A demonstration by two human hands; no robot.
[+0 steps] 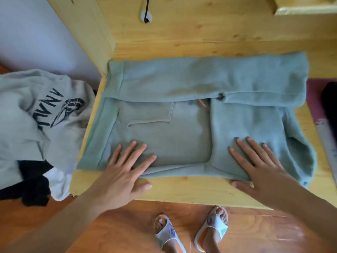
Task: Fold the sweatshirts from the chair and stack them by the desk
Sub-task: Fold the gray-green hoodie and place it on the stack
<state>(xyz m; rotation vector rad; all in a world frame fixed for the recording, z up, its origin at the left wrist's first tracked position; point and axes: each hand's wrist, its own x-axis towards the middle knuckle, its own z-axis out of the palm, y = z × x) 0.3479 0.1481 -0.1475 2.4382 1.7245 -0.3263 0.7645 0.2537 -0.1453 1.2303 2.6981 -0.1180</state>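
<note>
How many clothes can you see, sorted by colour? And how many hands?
Green sweatshirt on the desk: 1
Grey printed sweatshirt at the left: 1
Black garment under the grey one: 1
White garment beside the black one: 1
Hands pressing the green one, left hand and right hand: 2
Total: 4 clothes, 2 hands

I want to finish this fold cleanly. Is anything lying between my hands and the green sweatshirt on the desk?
Nothing visible does. The left hand and right hand both lie flat with spread fingers directly on the green sweatshirt, near its front edge on the desk.
</note>
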